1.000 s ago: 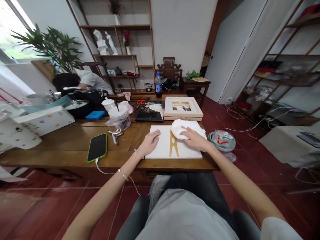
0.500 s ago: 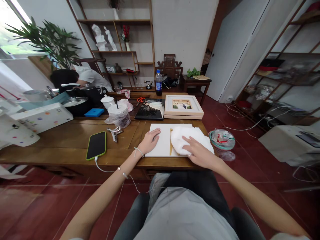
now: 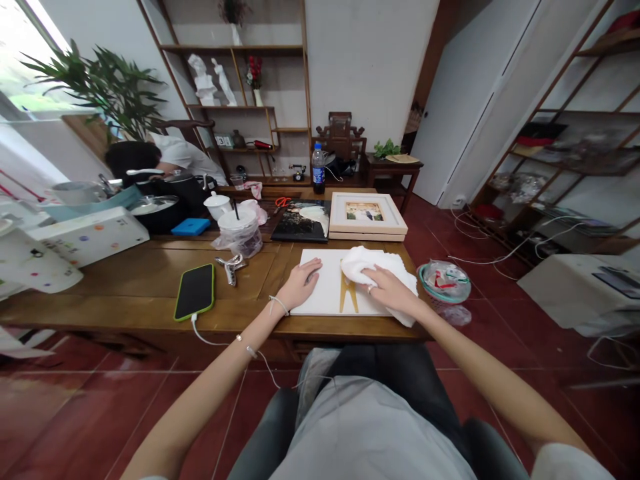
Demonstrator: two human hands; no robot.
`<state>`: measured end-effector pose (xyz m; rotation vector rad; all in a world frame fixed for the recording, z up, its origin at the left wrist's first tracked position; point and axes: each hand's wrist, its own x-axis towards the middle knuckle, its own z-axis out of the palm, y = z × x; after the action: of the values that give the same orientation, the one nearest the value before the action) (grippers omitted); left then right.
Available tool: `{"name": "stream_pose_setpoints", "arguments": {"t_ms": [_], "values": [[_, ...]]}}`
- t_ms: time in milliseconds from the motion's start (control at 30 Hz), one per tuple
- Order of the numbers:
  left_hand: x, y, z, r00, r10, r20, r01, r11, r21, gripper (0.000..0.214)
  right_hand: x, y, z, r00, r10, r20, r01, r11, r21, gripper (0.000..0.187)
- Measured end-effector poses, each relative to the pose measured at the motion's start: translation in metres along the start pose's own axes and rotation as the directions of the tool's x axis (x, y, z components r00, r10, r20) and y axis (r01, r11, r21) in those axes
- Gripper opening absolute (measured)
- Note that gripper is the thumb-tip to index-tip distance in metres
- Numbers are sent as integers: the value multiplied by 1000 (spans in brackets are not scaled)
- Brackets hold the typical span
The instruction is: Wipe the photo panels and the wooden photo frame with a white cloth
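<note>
A cloth (image 3: 383, 267) is pressed onto the board (image 3: 327, 297) by the flat right hand (image 3: 387, 291); the board's left edge is touched by the open left hand (image 3: 299, 285).

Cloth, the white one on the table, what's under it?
A white board with a gold shape lies under the cloth. The shape's lower part shows; its top and the board's right side are covered. The right hand rests on the cloth.

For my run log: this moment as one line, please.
left hand: flat on white board | right hand: palm down on white cloth, over board | phone: left of board
</note>
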<state>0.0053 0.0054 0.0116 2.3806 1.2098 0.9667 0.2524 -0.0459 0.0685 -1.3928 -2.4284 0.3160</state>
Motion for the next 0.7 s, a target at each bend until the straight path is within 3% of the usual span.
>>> {"name": "stream_pose_setpoints", "arguments": {"t_ms": [167,333,500,700], "values": [[0,0,-1,1000,-3,9,3,1000,-4,33,51,6,12,996,18,-86,-24,997,-73,26],[0,-1,-1,1000,-11,24,11,1000,-9,34,68,7,21,994,-97,-48,88,984,-156,28],[0,0,-2,1000,3,21,-3,1000,-9,33,49,5,21,980,-198,-24,191,965,-182,31],[0,0,-1,1000,19,14,-19,1000,7,34,0,-19,12,958,-280,59,285,947,-145,30]]}}
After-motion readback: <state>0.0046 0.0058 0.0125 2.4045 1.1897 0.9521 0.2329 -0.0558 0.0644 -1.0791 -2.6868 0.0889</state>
